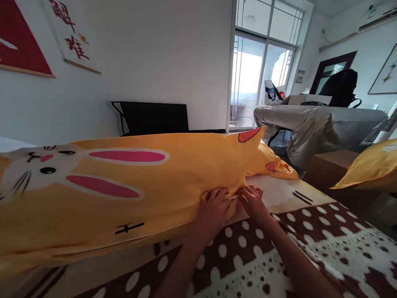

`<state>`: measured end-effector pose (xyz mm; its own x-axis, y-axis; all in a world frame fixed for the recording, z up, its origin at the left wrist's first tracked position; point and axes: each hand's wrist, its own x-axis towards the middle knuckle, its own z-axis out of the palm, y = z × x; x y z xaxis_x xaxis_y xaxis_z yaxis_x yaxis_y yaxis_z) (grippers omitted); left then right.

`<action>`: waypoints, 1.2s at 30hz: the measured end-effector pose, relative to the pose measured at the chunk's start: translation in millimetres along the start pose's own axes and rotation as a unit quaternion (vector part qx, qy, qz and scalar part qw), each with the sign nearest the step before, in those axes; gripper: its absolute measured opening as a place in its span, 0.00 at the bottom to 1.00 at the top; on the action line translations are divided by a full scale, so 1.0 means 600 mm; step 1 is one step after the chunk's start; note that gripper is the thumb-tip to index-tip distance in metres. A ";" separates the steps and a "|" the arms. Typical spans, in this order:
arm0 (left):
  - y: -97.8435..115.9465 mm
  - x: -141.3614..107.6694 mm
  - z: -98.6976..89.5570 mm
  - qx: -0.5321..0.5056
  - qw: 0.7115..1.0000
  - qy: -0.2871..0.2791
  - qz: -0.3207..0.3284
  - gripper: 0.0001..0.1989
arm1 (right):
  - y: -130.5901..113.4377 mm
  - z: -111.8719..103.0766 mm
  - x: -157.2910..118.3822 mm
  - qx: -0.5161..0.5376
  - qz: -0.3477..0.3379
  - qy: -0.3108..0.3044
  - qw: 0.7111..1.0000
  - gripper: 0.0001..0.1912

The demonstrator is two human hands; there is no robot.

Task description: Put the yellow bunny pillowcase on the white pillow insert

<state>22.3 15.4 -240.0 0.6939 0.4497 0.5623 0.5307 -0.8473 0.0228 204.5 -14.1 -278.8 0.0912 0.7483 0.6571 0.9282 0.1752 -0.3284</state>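
A long yellow pillow [186,165] with a white rabbit face and pink ears printed on its cover lies across the bed. Near its right end, my left hand [215,205] has its fingers curled on the cover's lower edge, gripping the cloth. Close beside it, my right hand [252,200] pinches the same edge of the pillow cover. A light strip of cloth shows between the two hands. The cover's corner with a red patch stands up above my right hand, and loose yellow cloth [276,165] bunches behind it.
Under the pillow is a brown blanket [235,248] with white dots. At the right are a cardboard box [331,161] and another yellow pillow [372,165]. A table under plastic sheeting [310,120] bears a black backpack [339,89]. A black bench [155,118] stands by the wall.
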 end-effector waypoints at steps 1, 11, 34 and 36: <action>-0.001 -0.001 -0.002 -0.004 1.000 -0.016 0.003 0.05 | -0.001 -0.001 0.000 0.008 0.002 0.002 1.000 0.07; -0.002 0.003 0.020 0.025 0.999 0.037 -0.017 0.05 | -0.009 -0.014 0.002 0.092 -0.031 -0.024 0.995 0.06; 0.007 0.003 0.039 -0.010 0.992 0.113 -0.049 0.03 | -0.033 -0.027 0.001 0.131 -0.072 -0.113 0.982 0.06; 0.007 0.003 0.036 -0.012 0.994 0.100 -0.048 0.04 | -0.037 -0.026 0.000 0.137 -0.071 -0.116 0.981 0.06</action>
<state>36.1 18.4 -256.6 0.5297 0.4655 0.7090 0.5757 -0.8112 0.1025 189.3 -27.9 -260.7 -0.1454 0.8241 0.5475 0.7914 0.4290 -0.4354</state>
